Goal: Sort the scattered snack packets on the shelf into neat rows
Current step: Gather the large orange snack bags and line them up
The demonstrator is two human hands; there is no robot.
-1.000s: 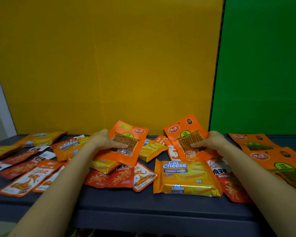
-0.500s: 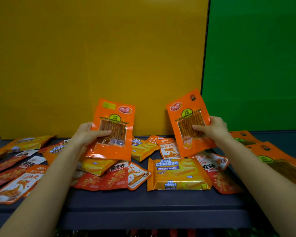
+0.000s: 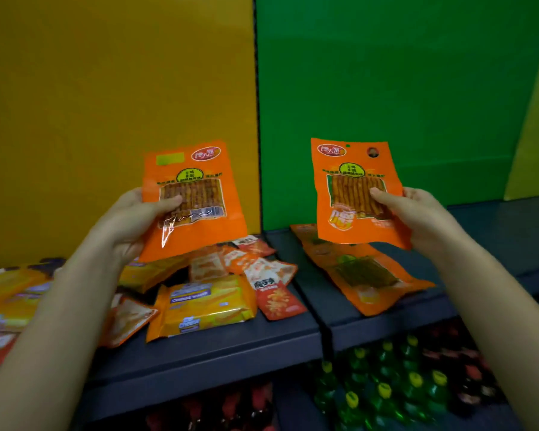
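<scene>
Backdrop: yellow panel (image 3: 106,104) on the left, green panel (image 3: 402,88) on the right. Their seam stands roughly above the joint in the dark shelf (image 3: 206,353).

Grip, left: left thumb (image 3: 168,202) lies flat across the clear window of the left packet (image 3: 196,181), which is orange with a strip snack inside. The other fingers are behind the foil and mostly hidden. The left hand (image 3: 131,222) pinches it front to back at its left edge.

Grip, right: right thumb (image 3: 383,197) presses the window of the right packet (image 3: 352,185), which has the same orange design. The right hand (image 3: 420,213) clamps it from its right edge.

Both packets are upright, printed face to the camera, lifted clear of the shelf and well apart. Judgement: they are held by the edges, faces out, so the labels can be read and compared. They look like one kind, bound for one row.

Outward, right: similar orange packets (image 3: 367,275) lie flat, slanted and overlapping below the right packet. This is the likely place for both held packets, and it is not yet a row.

Outward, left: a mixed heap holds a cheese wafer pack (image 3: 203,306), red-and-white sachets (image 3: 274,290) and blurred yellow packs (image 3: 10,293), all overlapping.

Below the shelf: yellow-capped bottles (image 3: 383,390), dim.

Sorting looks to be at an early stage.
</scene>
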